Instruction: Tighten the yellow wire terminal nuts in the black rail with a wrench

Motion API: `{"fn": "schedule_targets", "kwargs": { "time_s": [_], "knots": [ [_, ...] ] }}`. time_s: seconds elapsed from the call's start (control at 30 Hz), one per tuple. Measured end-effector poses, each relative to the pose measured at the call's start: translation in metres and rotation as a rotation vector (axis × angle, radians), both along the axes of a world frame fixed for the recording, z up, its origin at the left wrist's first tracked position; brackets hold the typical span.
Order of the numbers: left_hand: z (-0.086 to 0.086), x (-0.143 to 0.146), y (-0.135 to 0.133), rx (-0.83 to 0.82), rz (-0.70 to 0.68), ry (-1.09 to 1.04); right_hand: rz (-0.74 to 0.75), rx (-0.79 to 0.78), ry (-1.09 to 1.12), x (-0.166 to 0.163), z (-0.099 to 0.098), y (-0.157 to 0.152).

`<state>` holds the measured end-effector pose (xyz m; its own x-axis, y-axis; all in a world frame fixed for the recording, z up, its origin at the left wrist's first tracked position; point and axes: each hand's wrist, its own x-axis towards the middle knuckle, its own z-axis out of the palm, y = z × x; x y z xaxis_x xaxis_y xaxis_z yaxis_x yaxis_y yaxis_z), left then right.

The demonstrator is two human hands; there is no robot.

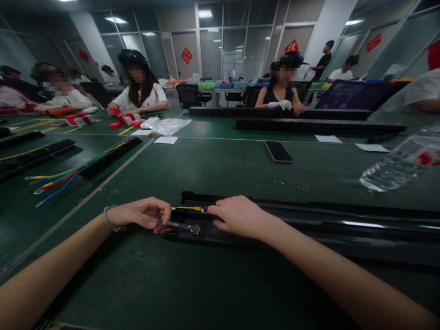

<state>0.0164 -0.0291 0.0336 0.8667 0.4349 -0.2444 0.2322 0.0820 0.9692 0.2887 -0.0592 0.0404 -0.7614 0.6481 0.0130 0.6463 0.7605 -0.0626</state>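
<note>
Closed around the wrench (183, 226) over the left end of the black channel (323, 215) on the surface (213, 167), the left grip (147, 213) might knock the yellow cable (189, 208) should the handle roll; whether the bent right grip (239, 217) pinches anything, I cannot tell.

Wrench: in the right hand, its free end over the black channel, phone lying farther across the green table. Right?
One fix: the head view shows the wrench in the left hand, not the right hand. Its free end is over the black channel, and the phone lies farther across the green table.
</note>
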Motion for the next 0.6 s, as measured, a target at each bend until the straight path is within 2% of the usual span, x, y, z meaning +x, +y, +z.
{"fn": "schedule_targets", "kwargs": {
  "time_s": [0.6],
  "knots": [
    [-0.0009,-0.0014,-0.0009,-0.005,-0.008,0.003,-0.003,-0.013,-0.014,-0.0008,-0.0006,0.0011]
  ]
}}
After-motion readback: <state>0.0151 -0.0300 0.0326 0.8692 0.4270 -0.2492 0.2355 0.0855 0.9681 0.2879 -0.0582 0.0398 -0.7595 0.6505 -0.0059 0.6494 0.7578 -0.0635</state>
